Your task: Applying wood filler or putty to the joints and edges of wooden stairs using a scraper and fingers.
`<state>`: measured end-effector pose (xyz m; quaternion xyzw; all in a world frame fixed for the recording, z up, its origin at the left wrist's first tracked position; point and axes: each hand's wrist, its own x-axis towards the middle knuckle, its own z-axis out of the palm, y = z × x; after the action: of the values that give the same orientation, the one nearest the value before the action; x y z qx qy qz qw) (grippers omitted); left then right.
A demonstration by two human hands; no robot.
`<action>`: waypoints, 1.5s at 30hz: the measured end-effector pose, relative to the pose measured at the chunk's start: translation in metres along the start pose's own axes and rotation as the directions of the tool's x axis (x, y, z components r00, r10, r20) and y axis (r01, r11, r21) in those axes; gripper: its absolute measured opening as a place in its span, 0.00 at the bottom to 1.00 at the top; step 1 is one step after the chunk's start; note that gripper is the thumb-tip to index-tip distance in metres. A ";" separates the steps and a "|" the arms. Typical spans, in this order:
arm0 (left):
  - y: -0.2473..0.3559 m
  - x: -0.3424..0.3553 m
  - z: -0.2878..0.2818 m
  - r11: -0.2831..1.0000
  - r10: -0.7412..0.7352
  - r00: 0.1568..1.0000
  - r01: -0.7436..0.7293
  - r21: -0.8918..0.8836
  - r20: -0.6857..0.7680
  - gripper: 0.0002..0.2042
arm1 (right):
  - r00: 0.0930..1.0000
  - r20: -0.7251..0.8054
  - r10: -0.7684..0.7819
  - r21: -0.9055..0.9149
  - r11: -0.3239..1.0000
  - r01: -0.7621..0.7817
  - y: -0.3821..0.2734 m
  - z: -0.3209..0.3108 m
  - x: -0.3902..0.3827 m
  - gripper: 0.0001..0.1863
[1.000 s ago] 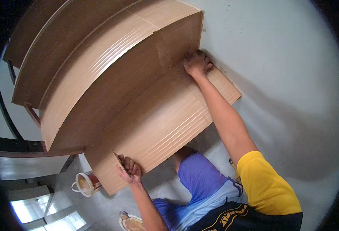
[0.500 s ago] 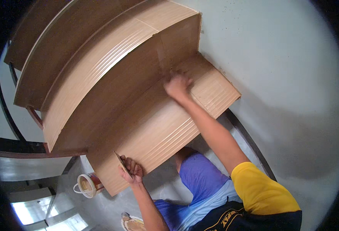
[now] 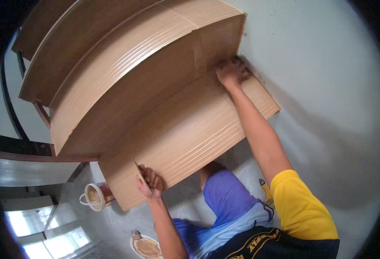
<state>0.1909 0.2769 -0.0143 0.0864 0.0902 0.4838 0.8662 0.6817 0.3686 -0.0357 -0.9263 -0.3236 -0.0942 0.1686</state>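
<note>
My left hand (image 3: 151, 181) is closed around a thin flat scraper (image 3: 140, 173), seen nearly edge-on, over the left part of the lowest wood-patterned stair tread (image 3: 172, 142). At the tread's far right, my right hand (image 3: 230, 74) reaches into the inner corner where tread, brown riser (image 3: 155, 90) and wall meet. Its fingers look spread and bent against the surface, with nothing visible in them; shadow partly hides the fingertips.
A pale wall (image 3: 319, 86) borders the stairs on the right. On the floor at left stands a white bucket (image 3: 96, 197) with tan material inside. Another container of tan material (image 3: 147, 247) sits near my left forearm. A yellow-handled tool (image 3: 266, 192) lies beside my right sleeve.
My right hand has moved right along the back of the tread, from beside the tile joint into the corner by the wall. My left hand keeps its hold on the scraper.
</note>
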 end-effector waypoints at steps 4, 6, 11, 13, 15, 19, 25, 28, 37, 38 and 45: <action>0.011 -0.006 0.002 0.999 0.034 0.999 -0.034 0.019 -0.020 0.17 | 0.997 -0.038 0.062 0.124 0.991 -0.057 -0.068 -0.025 -0.065 0.30; 0.007 -0.002 0.004 1.000 0.014 0.999 -0.015 0.007 0.034 0.18 | 0.995 0.017 0.097 0.263 0.960 -0.098 -0.090 -0.042 -0.084 0.30; 0.000 0.004 0.009 0.999 -0.018 1.000 0.017 0.032 0.021 0.17 | 0.933 0.341 -0.115 0.269 0.963 0.021 -0.127 -0.068 -0.132 0.27; 0.003 0.005 0.013 0.978 -0.015 0.986 0.048 0.201 -0.163 0.14 | 0.808 0.507 -0.300 0.378 0.920 0.104 -0.136 -0.099 -0.155 0.26; 0.004 0.007 0.016 0.928 0.027 0.942 0.101 0.358 -0.335 0.12 | 0.816 0.197 -0.544 0.706 0.656 0.267 -0.125 -0.123 -0.197 0.27; -0.025 0.011 0.042 0.827 -0.006 0.855 0.296 0.478 -0.518 0.12 | 0.615 -0.085 -0.784 0.841 0.275 0.467 -0.083 -0.170 -0.245 0.33; -0.049 0.020 0.069 0.846 -0.151 0.836 0.385 0.369 -0.528 0.11 | 0.389 -0.030 -0.921 0.693 0.261 0.672 -0.039 -0.193 -0.233 0.33; -0.045 0.022 0.046 0.846 -0.089 0.811 0.367 0.386 -0.578 0.11 | 0.371 -0.093 -0.924 0.656 0.223 0.721 -0.023 -0.195 -0.219 0.30; -0.062 0.039 0.084 0.602 -0.048 0.926 0.326 0.729 -0.375 0.07 | 0.465 0.179 -0.867 0.880 0.352 0.318 -0.022 -0.190 -0.207 0.28; -0.065 0.040 0.087 0.594 -0.051 0.927 0.328 0.735 -0.372 0.07 | 0.464 0.183 -0.867 0.878 0.356 0.319 -0.020 -0.190 -0.207 0.28; -0.063 0.050 0.037 0.503 0.114 0.928 0.253 0.827 -0.354 0.08 | 0.468 0.143 -0.872 0.851 0.350 0.391 -0.008 -0.181 -0.187 0.28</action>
<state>0.2771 0.2848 0.0032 0.4107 0.4803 0.3452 0.6939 0.5203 0.2007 0.0805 -0.5347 -0.7192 0.2694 0.3526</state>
